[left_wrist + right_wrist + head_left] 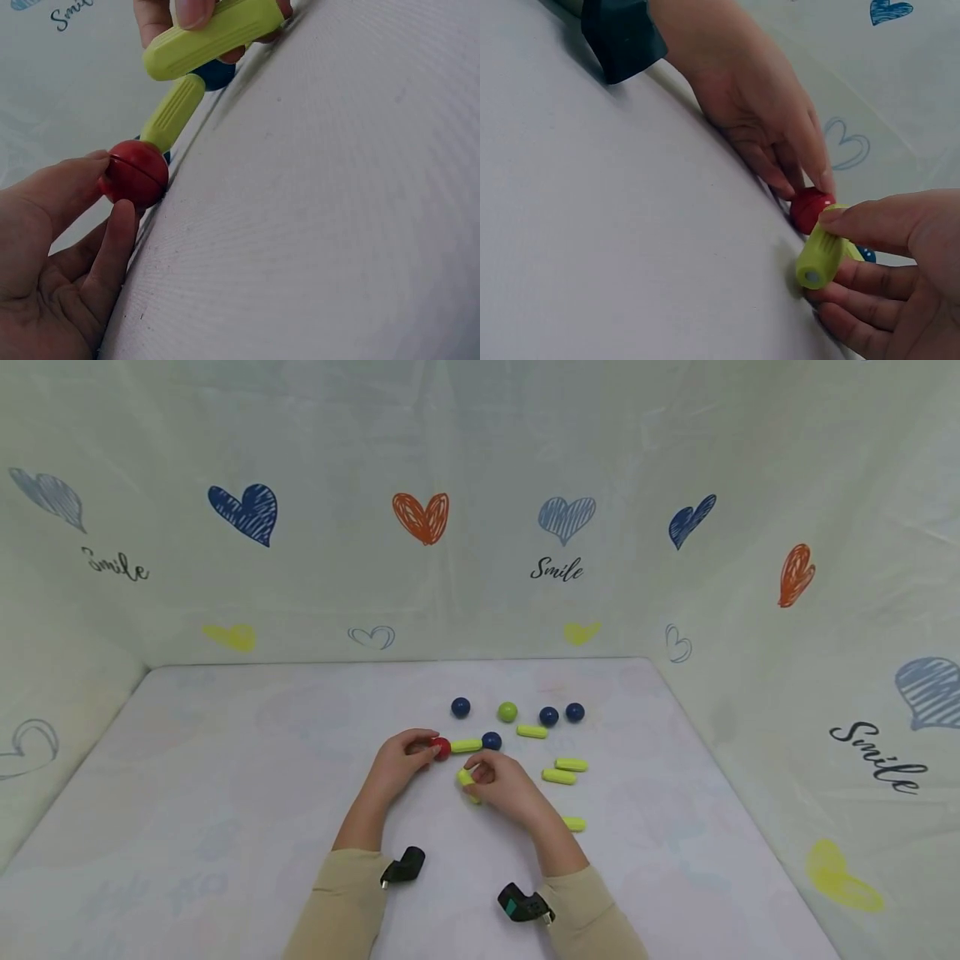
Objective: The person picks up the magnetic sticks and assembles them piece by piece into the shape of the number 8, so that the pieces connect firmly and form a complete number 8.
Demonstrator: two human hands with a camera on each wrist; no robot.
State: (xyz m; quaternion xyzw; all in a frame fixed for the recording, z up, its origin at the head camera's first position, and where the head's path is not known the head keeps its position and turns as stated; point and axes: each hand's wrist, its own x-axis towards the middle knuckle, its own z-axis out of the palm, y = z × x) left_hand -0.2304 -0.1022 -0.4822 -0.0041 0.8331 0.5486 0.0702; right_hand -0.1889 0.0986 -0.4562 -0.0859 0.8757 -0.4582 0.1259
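My left hand (399, 765) pinches a red ball (136, 174) between thumb and fingers, low over the white tabletop. From that ball a yellow-green rod (466, 746) runs to the right, with a dark blue ball (491, 741) at its far end. Just nearer to me, my right hand (508, 787) grips another yellow-green rod (821, 259) between thumb and fingers. This rod is tilted, and a small grey disc shows in its end in the right wrist view. In the left wrist view it overlaps the blue ball.
Behind the hands lie a blue ball (461, 707), a green ball (507, 712) and two more blue balls (549, 717). One loose rod (532, 732) lies near them. Farther right are two rods side by side (558, 776), and another rod (575, 824) is partly behind the right forearm.
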